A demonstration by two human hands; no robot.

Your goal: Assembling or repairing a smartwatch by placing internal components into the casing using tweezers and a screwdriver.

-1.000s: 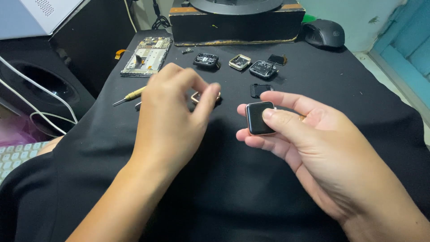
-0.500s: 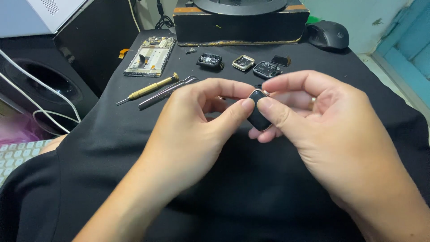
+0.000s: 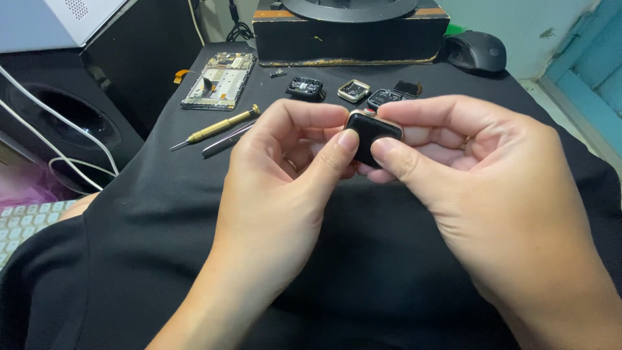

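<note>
Bare black cloth lies near; tools crowd the far edge. The left hand and right hand both pinch the small black watch.

Both hands up at centre, left hand and right hand pinched together on small black watch body. Open black cloth below and left of wrists. Beyond the fingers, crowded: screwdriver and tweezers lie at left, watch parts in a row, dark base block walls off far edge, mouse far right.
</note>
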